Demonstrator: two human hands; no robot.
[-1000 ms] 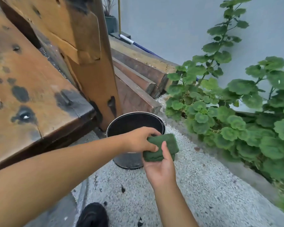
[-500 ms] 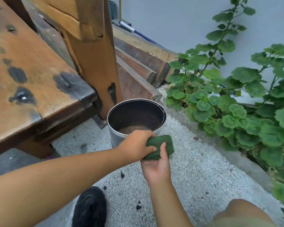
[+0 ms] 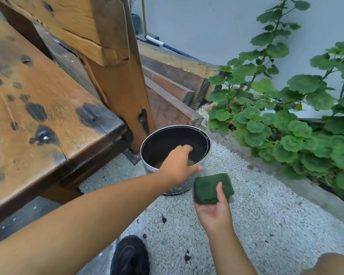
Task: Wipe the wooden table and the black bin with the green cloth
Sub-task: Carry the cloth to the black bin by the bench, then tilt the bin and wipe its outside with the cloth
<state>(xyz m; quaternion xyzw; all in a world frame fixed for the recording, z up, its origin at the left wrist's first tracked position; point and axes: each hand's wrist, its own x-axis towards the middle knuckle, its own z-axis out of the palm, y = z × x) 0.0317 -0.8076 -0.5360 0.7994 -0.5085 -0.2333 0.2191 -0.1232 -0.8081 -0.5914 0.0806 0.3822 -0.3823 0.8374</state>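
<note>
Head view: the only view, looking down over both forearms.
Left hand [image 3: 177, 163]: reaches to the near rim of the black bin [image 3: 167, 142]. Its fingers curl down inside and its thumb lies outside, with the rim held between them.
Right hand [image 3: 213, 212]: turned palm up, just right of the left hand and nearer the camera. It holds the green cloth [image 3: 209, 185].
Green cloth: folded into a thick pad that lies on the right palm with the thumb pressed on top. It is just beside the bin's outer wall; whether they touch cannot be told.
Black bin: stands upright on the pebbled ground [image 3: 266, 225], beyond the right hand and under the left. It is dark inside and grey outside.
Wooden table [image 3: 38, 108]: left of the left forearm. Its top is orange-brown with black blotches, and its upright post [image 3: 123, 86] is just beyond the bin.
Plant [image 3: 286, 120]: right of and beyond the right hand, against a pale wall.
Shoe [image 3: 130, 257]: black, between the two forearms at the bottom edge.
Hidden: the right fingers are under the cloth, and the bin's near rim is under the left hand.
Cut off: the table runs out to the left, and a bare knee [image 3: 334, 264] shows at the bottom right corner.
Hard to make out: a brownish patch on the bin's floor.
</note>
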